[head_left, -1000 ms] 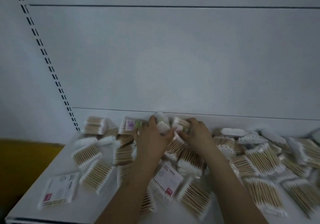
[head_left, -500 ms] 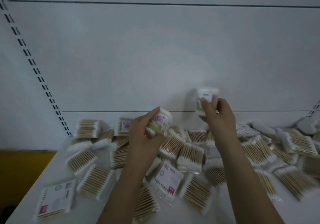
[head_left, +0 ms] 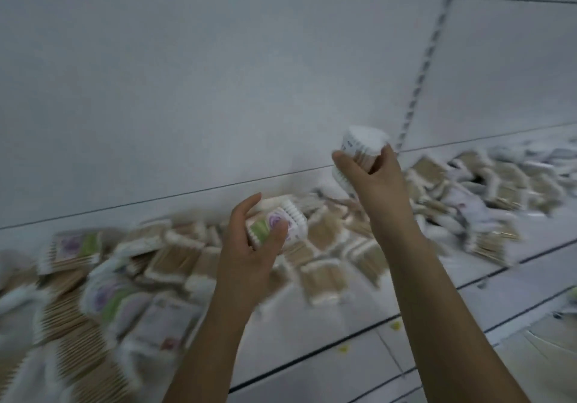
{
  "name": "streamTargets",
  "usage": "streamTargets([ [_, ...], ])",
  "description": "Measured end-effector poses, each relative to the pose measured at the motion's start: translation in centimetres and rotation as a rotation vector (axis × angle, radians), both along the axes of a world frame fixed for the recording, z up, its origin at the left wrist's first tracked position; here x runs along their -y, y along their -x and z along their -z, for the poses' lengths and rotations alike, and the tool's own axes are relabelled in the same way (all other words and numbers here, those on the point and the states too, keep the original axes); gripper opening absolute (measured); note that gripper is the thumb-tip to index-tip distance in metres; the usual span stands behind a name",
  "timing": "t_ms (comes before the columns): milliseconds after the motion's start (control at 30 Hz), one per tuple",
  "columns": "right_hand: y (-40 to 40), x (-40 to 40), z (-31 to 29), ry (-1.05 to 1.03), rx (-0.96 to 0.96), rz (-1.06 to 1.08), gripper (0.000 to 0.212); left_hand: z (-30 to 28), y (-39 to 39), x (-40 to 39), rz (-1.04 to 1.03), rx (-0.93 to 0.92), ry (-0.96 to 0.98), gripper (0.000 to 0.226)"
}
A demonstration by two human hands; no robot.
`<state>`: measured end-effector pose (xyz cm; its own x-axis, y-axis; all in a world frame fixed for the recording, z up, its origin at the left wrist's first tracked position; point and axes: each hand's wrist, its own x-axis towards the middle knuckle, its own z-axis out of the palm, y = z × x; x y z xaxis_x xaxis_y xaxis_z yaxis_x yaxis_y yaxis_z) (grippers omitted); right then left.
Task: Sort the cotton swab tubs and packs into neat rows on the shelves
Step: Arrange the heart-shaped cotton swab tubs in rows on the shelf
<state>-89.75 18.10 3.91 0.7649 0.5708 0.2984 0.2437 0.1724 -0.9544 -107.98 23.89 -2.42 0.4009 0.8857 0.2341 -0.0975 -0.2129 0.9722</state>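
A: Which step? 
B: Carrying. Left hand (head_left: 249, 256) fingers curl round one tub (head_left: 276, 223), right hand (head_left: 373, 177) grips another tub (head_left: 362, 145), above the shelf (head_left: 359, 346) pile.
A: Next? 
B: Probably standing them along the shelf's back edge.

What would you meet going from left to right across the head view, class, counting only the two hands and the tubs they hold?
Left hand → purple-and-green labelled tub → right hand, holding the white-topped tub above it.
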Motion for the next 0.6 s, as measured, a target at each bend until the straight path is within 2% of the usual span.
streamTargets([
  [100, -5.6, 5.6, -0.7, -0.022, 0.045, 0.100, 0.049, 0.4, -5.7, 3.9, 0.061, -0.018, -0.002, 0.058],
  [200, -11.1, 12.2, -0.8, -0.022, 0.089, 0.135, 0.039, 1.0, -11.7, 8.6, 0.109, -0.017, -0.045, 0.049],
  [333, -18.9, 21.4, 0.0, 0.002, 0.141, 0.204, 0.037, 2.2, -20.0, 16.1, 0.208, -0.053, -0.074, 0.045],
  [500, -26.8, 31.4, 0.8, 0.039, 0.153, 0.333, 0.054, 3.3, -30.0, 24.9, 0.405, -0.079, -0.146, 0.062],
  [600, -30.7, 36.3, 1.2, 0.065, 0.163, 0.368, 0.044, 3.4, -35.5, 29.4, 0.513, -0.047, -0.128, 0.061],
])
